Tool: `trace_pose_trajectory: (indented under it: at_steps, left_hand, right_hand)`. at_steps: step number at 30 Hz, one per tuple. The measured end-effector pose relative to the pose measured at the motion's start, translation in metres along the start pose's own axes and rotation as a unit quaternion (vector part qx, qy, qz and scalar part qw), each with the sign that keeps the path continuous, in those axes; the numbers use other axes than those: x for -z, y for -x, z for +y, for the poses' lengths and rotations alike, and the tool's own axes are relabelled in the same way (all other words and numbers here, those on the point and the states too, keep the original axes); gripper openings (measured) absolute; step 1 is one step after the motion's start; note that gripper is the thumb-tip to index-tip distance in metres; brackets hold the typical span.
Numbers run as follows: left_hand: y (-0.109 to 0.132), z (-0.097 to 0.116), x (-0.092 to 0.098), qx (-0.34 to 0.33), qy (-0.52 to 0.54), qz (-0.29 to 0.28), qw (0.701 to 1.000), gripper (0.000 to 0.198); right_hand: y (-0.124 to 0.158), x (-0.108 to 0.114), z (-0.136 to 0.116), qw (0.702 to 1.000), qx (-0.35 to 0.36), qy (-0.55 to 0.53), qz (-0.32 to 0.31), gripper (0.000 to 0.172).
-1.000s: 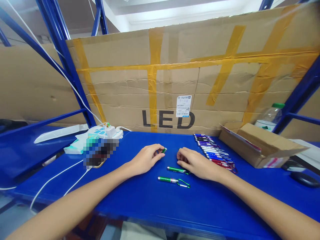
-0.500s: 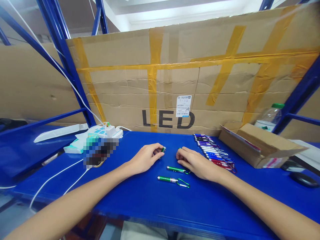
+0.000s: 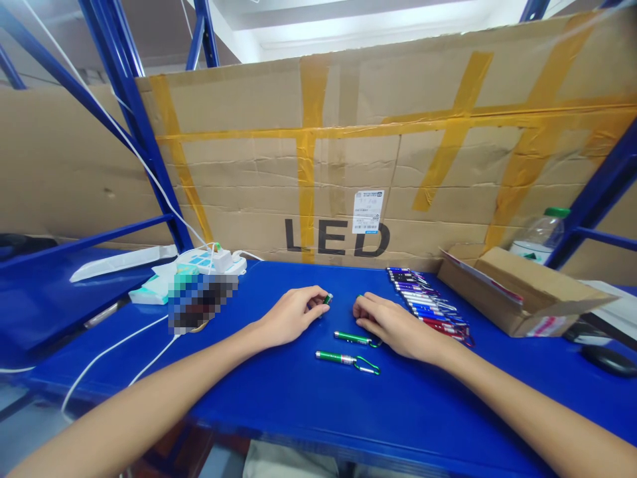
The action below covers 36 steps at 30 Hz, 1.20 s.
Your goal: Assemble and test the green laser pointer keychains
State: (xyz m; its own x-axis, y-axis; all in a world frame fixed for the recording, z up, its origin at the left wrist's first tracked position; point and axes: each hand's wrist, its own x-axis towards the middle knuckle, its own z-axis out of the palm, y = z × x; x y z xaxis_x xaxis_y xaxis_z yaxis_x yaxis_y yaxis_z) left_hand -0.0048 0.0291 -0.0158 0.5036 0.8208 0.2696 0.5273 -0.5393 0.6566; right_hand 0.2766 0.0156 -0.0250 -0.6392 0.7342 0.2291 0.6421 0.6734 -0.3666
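Note:
My left hand (image 3: 292, 316) rests on the blue table (image 3: 298, 405) with its fingers curled around a small green flashlight (image 3: 327, 299), whose tip pokes out past the fingertips. My right hand (image 3: 393, 323) lies close beside it, fingers curled down on the table; a hint of green shows at its fingertips, but what it holds is hidden. Two more green keychain flashlights lie just in front of my hands, one (image 3: 354, 338) touching my right hand and one (image 3: 347, 360) nearer me.
A row of several blue, silver and red keychain flashlights (image 3: 428, 307) lies to the right. An open cardboard box (image 3: 517, 299) and a plastic bottle (image 3: 538, 234) stand beyond it. A taped cardboard wall marked LED (image 3: 338, 199) closes the back. A power strip (image 3: 212, 261) with white cables sits left.

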Motion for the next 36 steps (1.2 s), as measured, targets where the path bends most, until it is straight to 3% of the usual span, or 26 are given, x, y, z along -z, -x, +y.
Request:
trace_pose_trajectory:
  at_steps: [10, 14, 20, 26, 36]
  left_hand:
    - [0.0, 0.004, 0.002, 0.009, 0.022, -0.012, 1.0, 0.024]
    - [0.001, 0.004, 0.002, -0.022, 0.035, -0.023, 0.999, 0.021]
    - [0.003, 0.005, 0.003, -0.065, -0.028, -0.028, 0.997, 0.019]
    - [0.006, 0.005, 0.003, -0.109, -0.063, -0.04, 0.991, 0.022]
    - [0.008, 0.008, 0.003, -0.125, -0.078, -0.044, 0.988, 0.024]
  right_hand:
    - [0.001, 0.001, 0.003, 1.0, -0.01, -0.018, -0.007, 0.011]
    - [0.002, 0.003, -0.002, 1.0, -0.012, 0.001, -0.016, 0.016]
    - [0.001, 0.002, -0.009, 0.999, -0.029, 0.033, -0.025, 0.019]
    - [0.001, -0.002, -0.008, 0.999, -0.039, 0.011, 0.002, 0.015]
    - [-0.001, 0.0, -0.027, 0.998, 0.0, 0.007, 0.07, 0.007]
